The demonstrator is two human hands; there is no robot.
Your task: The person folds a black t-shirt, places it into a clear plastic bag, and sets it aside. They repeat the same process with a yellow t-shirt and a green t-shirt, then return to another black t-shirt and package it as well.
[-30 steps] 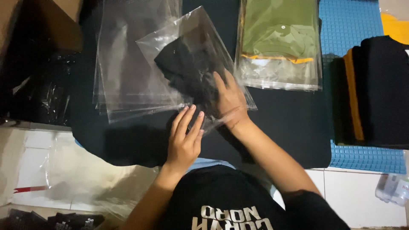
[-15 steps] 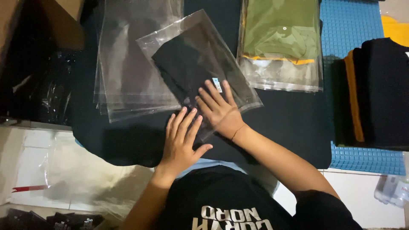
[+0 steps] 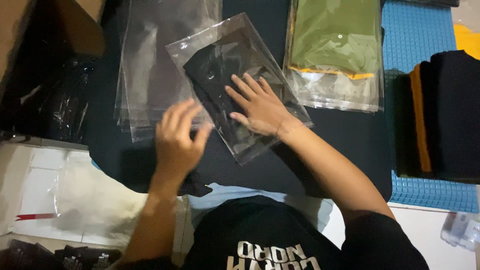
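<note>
Bag (image 3: 240,85) with the black shirt (image 3: 222,80) inside is lying at a tilt on the dark cloth (image 3: 345,135) in the middle of the work surface, its upper left part overlapping the stack of empty bags (image 3: 155,65).

What changed over the last second: the right hand (image 3: 257,107) slid up from the bag's lower edge and is now spread flat on top of it, palm down, fingers fanned over the shirt. It isn't gripping anything, just pressing. The left hand (image 3: 177,140) was lying flat beside the bag half a second ago; now it has lifted off and hangs over the bag's lower left edge, fingers loosely curled and half open, nothing in it as far as I can see. It's a bit motion-blurred, so I can't tell if the fingertips touch the plastic.

The bag itself has barely shifted, and the shirt sits about where it was inside.

My read: the shirt is fully in, and the right hand is flattening it and pinning the bag while the left moves to the open end. So the stuffing part looks done and the closing part isn't.

Off to the side, a bagged green shirt (image 3: 335,45) sits just right of the bag, and a pile of folded black clothes (image 3: 450,115) with an orange one in it sits on the blue mat (image 3: 415,40).
</note>
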